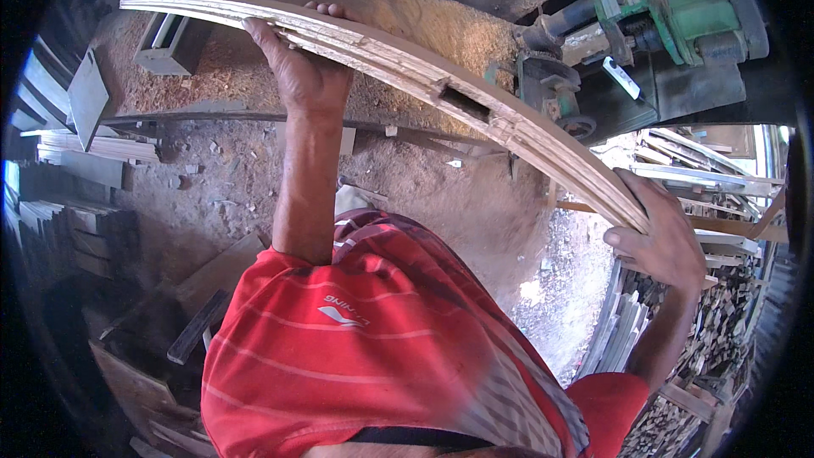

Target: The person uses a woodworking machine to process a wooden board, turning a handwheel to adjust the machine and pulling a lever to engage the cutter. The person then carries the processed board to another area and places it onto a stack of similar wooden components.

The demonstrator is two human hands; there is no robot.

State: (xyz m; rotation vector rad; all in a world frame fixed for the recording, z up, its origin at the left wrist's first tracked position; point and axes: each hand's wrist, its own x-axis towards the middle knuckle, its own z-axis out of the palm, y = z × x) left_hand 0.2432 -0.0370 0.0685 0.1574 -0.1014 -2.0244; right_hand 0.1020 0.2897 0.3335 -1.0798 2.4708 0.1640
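On my head feed, one long, pale wooden bar with a grooved face spans both grips. Left grip is closed around it, thumb on the near side, fingertips over the far edge. Right grip is clamped on the bar's right end, thumb on the near side.

Long axis: slantwise, far left to near right. One tip points left and away, well past my left grip; the other stops at my right grip. The bend looks partly lens-made; can't tell how much. Grooved face toward me, dark rectangular slot between the grips.

Beyond the left grip: brown desk strewn with shavings, with a pale slatted wooden frame on it, left of that grip. Beyond the right grip: green metal machine. Nearer me, right of and below that grip: heaped wood offcuts.
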